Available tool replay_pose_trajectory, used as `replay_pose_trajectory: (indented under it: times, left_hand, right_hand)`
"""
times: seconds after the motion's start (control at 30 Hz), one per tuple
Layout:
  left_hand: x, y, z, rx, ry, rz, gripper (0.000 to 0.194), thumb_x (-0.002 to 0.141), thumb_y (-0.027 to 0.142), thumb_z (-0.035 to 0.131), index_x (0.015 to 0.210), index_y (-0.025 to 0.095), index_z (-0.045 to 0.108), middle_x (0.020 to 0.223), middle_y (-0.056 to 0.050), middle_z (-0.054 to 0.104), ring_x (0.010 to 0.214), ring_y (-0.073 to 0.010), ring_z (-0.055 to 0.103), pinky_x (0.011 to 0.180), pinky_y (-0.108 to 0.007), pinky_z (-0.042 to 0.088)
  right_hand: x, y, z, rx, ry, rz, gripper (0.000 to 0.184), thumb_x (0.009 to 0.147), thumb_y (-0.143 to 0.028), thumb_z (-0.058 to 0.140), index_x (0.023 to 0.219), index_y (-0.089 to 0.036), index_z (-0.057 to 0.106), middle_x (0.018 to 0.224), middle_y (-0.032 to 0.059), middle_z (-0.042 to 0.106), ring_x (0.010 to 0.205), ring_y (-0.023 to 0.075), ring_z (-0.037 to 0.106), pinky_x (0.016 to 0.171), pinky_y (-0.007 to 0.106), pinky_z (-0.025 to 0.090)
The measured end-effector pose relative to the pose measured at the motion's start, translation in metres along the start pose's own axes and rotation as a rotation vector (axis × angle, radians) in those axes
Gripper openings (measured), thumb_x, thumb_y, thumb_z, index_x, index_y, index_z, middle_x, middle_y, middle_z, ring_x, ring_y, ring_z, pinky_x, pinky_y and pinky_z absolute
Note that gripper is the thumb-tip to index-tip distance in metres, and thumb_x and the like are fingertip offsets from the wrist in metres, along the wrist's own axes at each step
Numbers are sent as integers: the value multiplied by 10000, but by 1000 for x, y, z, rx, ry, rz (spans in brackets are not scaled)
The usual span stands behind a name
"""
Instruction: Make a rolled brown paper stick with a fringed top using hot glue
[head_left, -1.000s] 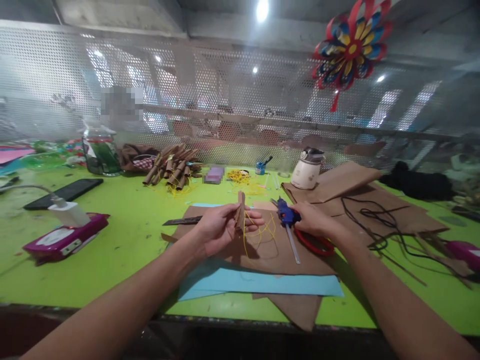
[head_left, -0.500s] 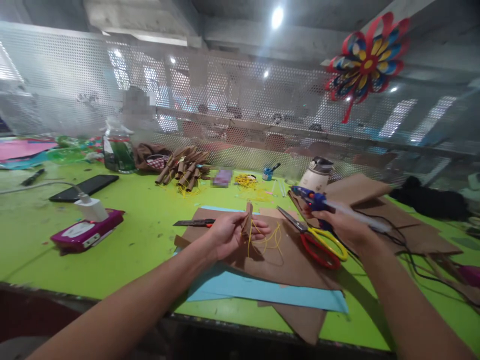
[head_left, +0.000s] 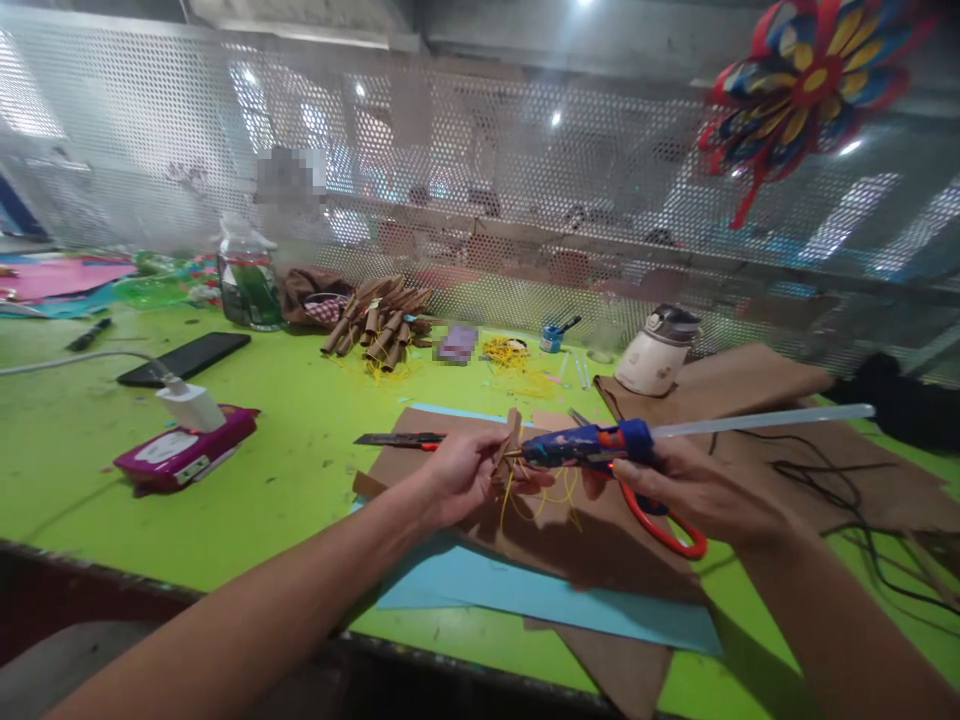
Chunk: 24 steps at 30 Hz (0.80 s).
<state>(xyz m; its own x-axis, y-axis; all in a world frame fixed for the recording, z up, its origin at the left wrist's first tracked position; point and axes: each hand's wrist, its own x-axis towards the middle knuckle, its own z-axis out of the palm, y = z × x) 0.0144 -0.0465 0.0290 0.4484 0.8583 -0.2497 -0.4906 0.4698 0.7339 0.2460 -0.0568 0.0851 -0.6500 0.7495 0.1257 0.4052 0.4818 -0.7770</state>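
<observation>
My left hand [head_left: 469, 475] is closed on a small rolled piece of brown paper [head_left: 511, 435], from which yellow string [head_left: 536, 505] hangs in loops. My right hand [head_left: 694, 485] grips a blue hot glue gun [head_left: 585, 445], and a clear glue stick [head_left: 765, 420] sticks out of its back end. The gun's nozzle meets or nearly meets the brown roll; exact contact is too small to tell. Below the gun lie scissors [head_left: 679, 540], mostly covered by it, one red handle showing. Brown paper sheets [head_left: 600, 555] and light blue paper [head_left: 540, 595] are under both hands.
A utility knife [head_left: 397, 440] lies left of my left hand. Farther back are a heap of brown paper rolls [head_left: 382, 325], yellow string [head_left: 506, 350] and a cream flask [head_left: 656, 350]. At left stand a purple power socket [head_left: 187, 450] and phone [head_left: 184, 358]. Black cord [head_left: 825, 480] lies right.
My right hand has brought the glue gun left, its nozzle now at the brown roll and its body over the scissors. My left hand keeps its hold. The view has shifted slightly.
</observation>
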Motion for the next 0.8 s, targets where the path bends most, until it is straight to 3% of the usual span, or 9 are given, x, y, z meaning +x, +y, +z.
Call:
replay_pose_trajectory:
  times: [0.17, 0.37, 0.8]
  left_hand:
    - [-2, 1, 4, 39, 27, -36, 371, 909, 138, 321, 862, -7, 659, 760, -200, 726, 682, -246, 713, 698, -346, 552]
    - [-1, -2, -2, 55, -86, -46, 396, 900, 164, 314, 819, -4, 665, 766, -221, 717, 696, -246, 708, 654, -317, 546]
    - [1, -4, -8, 87, -147, -92, 400, 903, 197, 323, 777, 0, 648, 706, -194, 699, 629, -225, 696, 616, -297, 537]
  right_hand:
    - [-1, 12, 2, -40, -18, 29, 380, 925, -473, 455, 860, -176, 683, 832, 45, 655, 692, 145, 546, 717, 281, 470]
    - [-1, 19, 0, -105, 11, 15, 377, 942, -449, 433, 836, -178, 674, 821, 47, 650, 785, 172, 573, 779, 296, 456]
    - [-4, 11, -3, -129, 12, 39, 460, 939, -506, 393, 753, -164, 638, 767, 51, 635, 692, 154, 545, 667, 264, 433]
